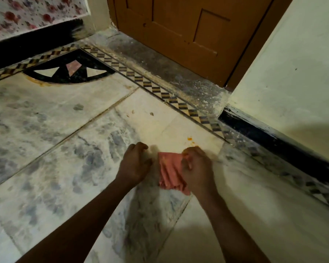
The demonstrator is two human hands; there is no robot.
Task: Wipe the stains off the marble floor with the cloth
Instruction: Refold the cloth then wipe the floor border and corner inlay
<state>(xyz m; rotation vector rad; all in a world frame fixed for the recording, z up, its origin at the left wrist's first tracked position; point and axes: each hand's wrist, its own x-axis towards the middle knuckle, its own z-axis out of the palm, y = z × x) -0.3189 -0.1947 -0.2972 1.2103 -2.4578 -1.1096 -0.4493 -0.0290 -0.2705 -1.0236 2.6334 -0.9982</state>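
Near the door: person bent low, both arms stretched down to the marble floor (51, 118).
Cloth (170, 172): pink, crumpled, lying on the floor between the hands.
Right hand (197, 168): clutching the cloth's right side, pressing down.
Left hand (136, 162): fingers curled, grasping nothing, just beside the cloth.
Stains (190, 140): orange spots just past the right hand; small brown marks further on.
Door (188, 31): brown, closed.

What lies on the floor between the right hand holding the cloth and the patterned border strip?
In the head view, orange stains lie on pale marble just beyond the right hand, short of the border strip.
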